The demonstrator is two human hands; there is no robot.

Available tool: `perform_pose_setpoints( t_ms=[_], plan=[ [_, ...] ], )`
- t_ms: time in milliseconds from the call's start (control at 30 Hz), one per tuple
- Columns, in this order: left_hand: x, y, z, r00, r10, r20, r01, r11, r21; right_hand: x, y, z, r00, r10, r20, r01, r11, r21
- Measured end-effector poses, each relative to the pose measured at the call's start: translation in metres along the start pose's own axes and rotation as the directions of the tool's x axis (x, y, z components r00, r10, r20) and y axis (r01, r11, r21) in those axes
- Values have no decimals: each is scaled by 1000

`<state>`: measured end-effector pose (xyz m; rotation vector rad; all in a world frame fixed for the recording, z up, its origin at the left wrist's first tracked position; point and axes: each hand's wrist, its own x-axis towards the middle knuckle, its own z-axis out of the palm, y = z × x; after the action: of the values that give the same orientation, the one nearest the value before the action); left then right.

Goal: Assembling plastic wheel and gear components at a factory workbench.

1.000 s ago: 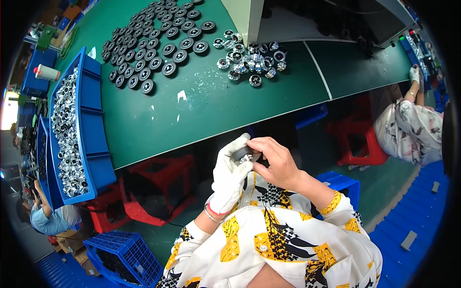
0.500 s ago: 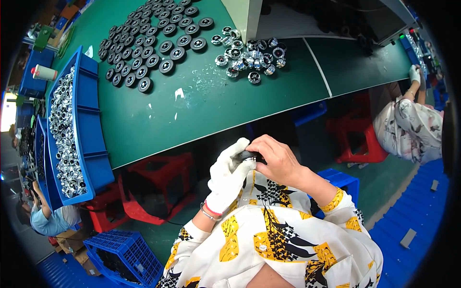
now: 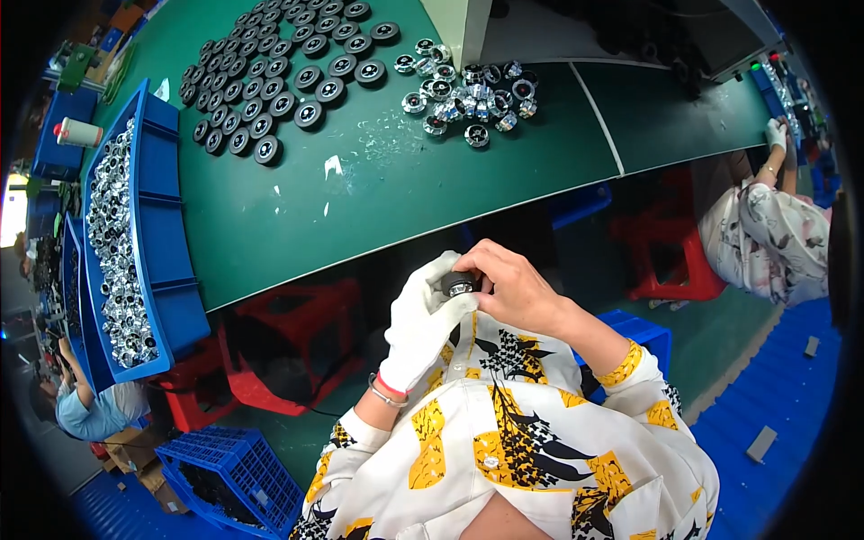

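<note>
Close in front of my body, below the table's near edge, both hands grip one small toy wheel [image 3: 460,284] with a black tyre and a silvery hub. My left hand [image 3: 421,310], in a white glove, closes round its left side. The bare fingers of my right hand [image 3: 515,286] pinch it from the top and right. Part of the wheel is hidden by the fingers. On the green table [image 3: 360,211] ahead lie many black-tyred wheels [image 3: 308,114] at the far left. Loose chrome hubs [image 3: 476,135] lie heaped to their right.
A blue bin [image 3: 171,270] full of shiny hubs stands at the table's left end. Red stools [image 3: 288,337] and a blue crate [image 3: 236,477] stand below. A grey box-like housing [image 3: 594,40] rises at the back. At the right a co-worker's gloved hand [image 3: 776,133] shows.
The wheel has turned in my fingers, so its silvery hub now faces me more. Both hands have shifted slightly, and they still grip it.
</note>
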<state>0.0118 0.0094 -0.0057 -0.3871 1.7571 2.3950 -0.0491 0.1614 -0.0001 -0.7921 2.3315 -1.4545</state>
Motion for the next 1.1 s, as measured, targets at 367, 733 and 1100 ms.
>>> perform_pose_setpoints(
  t_ms=[367, 733, 1100],
  plan=[
    [12, 0, -3, 992, -106, -63, 106, 994, -8, -1, 10, 15, 993, -22, -117, 17, 999, -48],
    [10, 16, 0, 999, -39, 13, 34, 952, 306, 0, 9, 1, 999, 29, 30, -28, 999, -33],
    [7, -11, -10, 998, -65, -16, 59, 965, -255, 1, 3, 4, 993, 113, 18, -113, 994, -10]
  ],
)
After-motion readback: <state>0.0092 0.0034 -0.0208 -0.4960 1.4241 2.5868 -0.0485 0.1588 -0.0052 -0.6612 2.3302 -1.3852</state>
